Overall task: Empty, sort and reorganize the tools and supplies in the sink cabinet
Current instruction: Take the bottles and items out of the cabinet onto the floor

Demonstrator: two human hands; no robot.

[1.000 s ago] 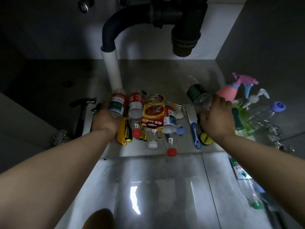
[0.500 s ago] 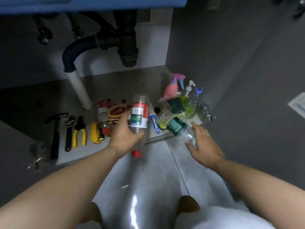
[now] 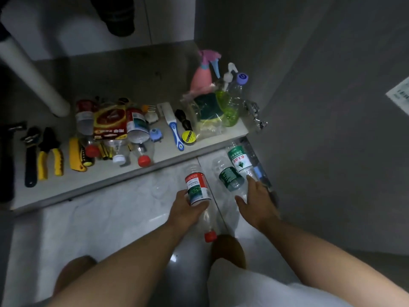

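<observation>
Head view.
1. Red-label bottle (image 3: pixel 197 189): in your L hand (image 3: pixel 187 210), fingers wrapped round it, red cap toward you, over the floor tile (image 3: pixel 99 218) just outside the cabinet (image 3: pixel 106 178) front edge.
2. Green-label bottles (image 3: pixel 230 177), qty 2: lying on the floor by the cabinet's front R corner. Your R hand (image 3: pixel 259 202) is at them, fingers straight and spread, gripping nothing.
3. Cabinet, L end: hammer (image 3: pixel 7 160), wrench (image 3: pixel 29 165), pliers (image 3: pixel 49 158). R end: spray bottle (image 3: pixel 202 79).

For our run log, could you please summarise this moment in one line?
left hand: holds red-label bottle | right hand: open, near green-label bottle
</observation>
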